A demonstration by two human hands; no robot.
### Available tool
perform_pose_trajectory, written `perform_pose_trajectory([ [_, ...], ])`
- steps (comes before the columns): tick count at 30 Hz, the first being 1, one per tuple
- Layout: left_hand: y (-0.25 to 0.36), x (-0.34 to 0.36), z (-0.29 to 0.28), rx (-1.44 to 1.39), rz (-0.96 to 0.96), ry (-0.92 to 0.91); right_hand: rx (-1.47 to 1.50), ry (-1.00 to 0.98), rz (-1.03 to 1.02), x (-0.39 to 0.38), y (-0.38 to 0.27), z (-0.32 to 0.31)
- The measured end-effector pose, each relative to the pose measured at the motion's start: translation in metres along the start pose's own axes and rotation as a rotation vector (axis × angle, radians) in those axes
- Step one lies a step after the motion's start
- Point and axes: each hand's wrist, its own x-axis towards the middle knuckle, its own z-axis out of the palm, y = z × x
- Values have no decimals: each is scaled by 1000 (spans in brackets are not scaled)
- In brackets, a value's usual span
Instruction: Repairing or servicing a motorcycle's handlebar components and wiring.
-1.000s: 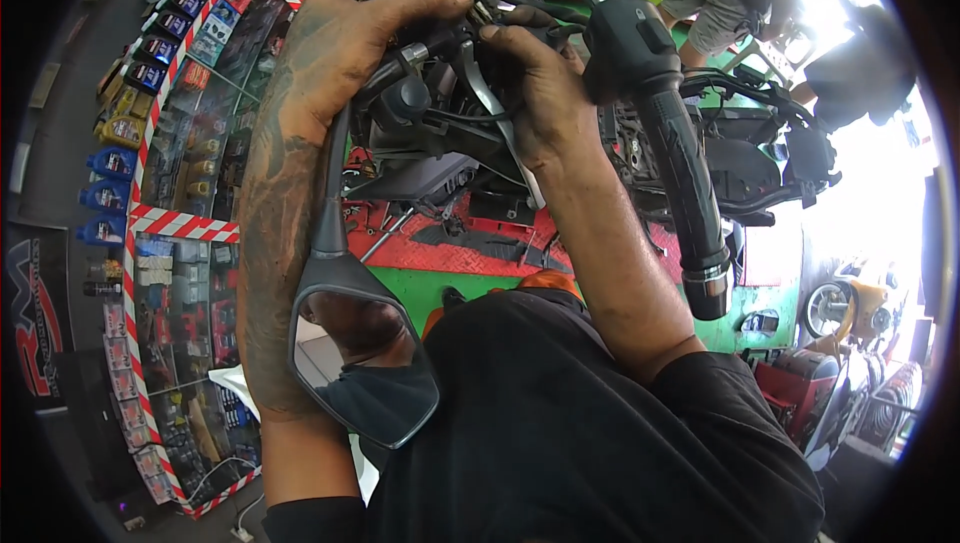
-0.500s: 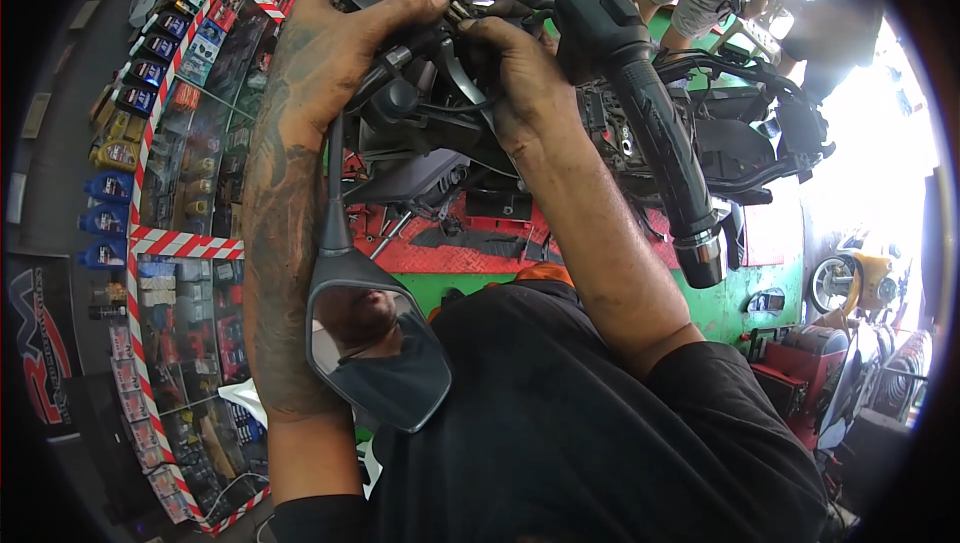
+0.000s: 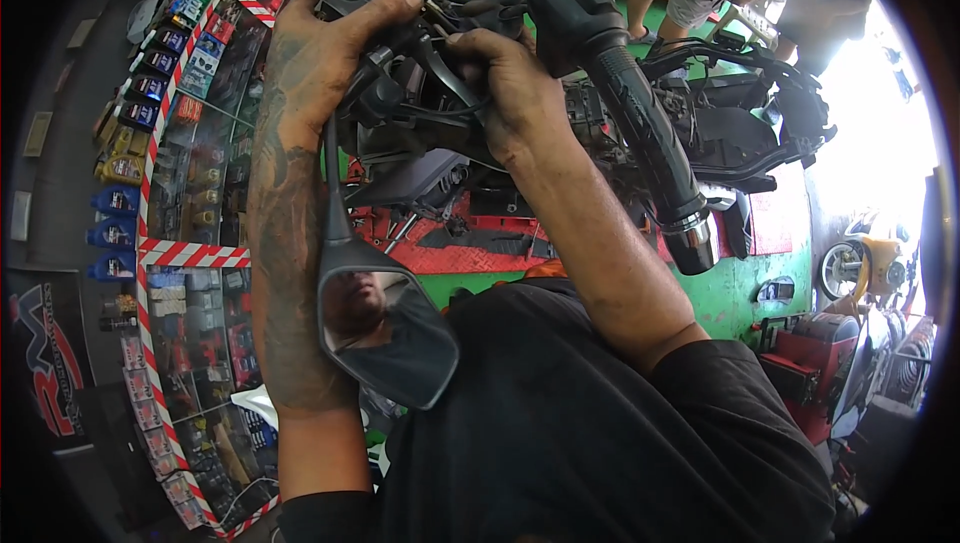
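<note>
Two hands work at the handlebar's switch cluster (image 3: 420, 63), up at twelve o'clock. The left hand (image 3: 330, 53) clasps the cluster from the ten o'clock side; the right hand (image 3: 505, 93) pinches thin wires (image 3: 445, 18) beside the grip (image 3: 640, 133). A mirror (image 3: 385, 333) hangs toward seven o'clock. I judge a hard tug could pull a wire loose, or the greasy fingers could slip.

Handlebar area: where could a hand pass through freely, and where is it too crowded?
One open gap lies between the right forearm and the black grip. Another lies between the two forearms, above the mirror. It is crowded at the switch housing, where the left hand and right hand work among cables and the lever.
</note>
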Motion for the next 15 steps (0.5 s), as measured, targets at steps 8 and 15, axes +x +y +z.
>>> perform_pose_trajectory([
  [8, 5, -1, -12, -169, -46, -30, -174, -96, -133, -5, -5, -6],
  [15, -1, -4, -10, -108, -36, -27, -87, -82, -151, 8, 1, 2],
])
